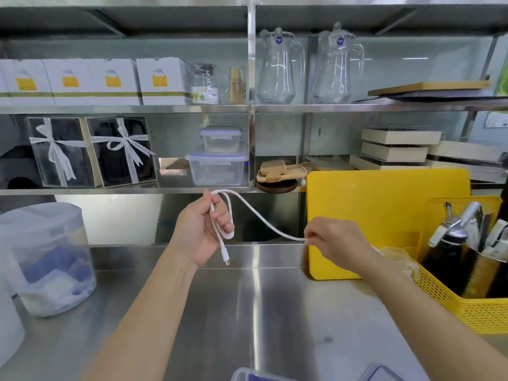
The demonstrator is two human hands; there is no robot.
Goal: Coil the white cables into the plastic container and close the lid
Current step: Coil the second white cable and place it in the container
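Note:
A white cable hangs in the air above the steel counter. My left hand holds a loop of it wound around the fingers, palm up, and a plug end dangles below that hand. My right hand pinches the cable's other stretch between thumb and fingers, to the right of the left hand. The cable sags in a curve between both hands. At the bottom edge of the view, a clear plastic container rim and part of a lid with blue trim just show, mostly cut off.
A yellow cutting board leans behind my right hand. A yellow basket with bottles and utensils stands at the right. A large clear lidded jar stands at the left. Steel shelves behind hold boxes, clear containers and glass pitchers.

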